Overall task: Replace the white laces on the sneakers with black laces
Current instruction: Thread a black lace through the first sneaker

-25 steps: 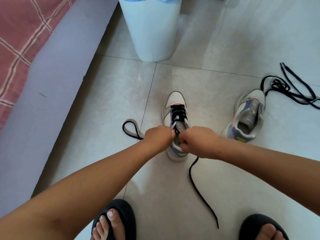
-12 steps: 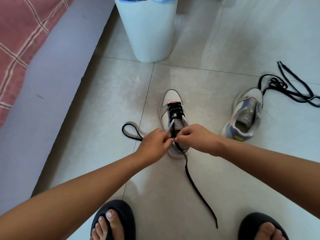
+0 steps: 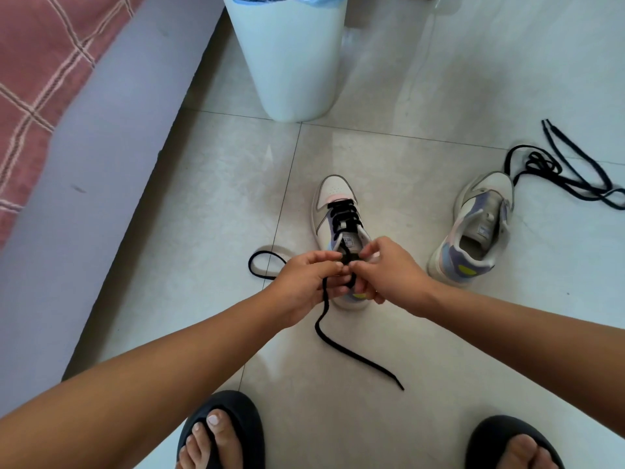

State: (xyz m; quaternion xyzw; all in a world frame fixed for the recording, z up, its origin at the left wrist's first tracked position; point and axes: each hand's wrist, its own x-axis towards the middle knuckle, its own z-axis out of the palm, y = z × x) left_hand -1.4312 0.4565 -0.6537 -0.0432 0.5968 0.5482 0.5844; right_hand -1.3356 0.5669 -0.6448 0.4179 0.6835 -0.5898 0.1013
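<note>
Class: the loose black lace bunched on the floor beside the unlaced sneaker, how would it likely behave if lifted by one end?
The spare black lace would probably hang limp, since it lies in soft loops. It seems light and thin. Its tangle may snag or knot as it rises past the unlaced sneaker.

small printed tag on laced sneaker's tongue [image 3: 348, 241], lettering too blurred to read

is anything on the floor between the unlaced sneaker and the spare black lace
Nothing visible does. The spare black lace lies on bare tile just past the toe of the unlaced sneaker. Both hands are at the other sneaker.
</note>
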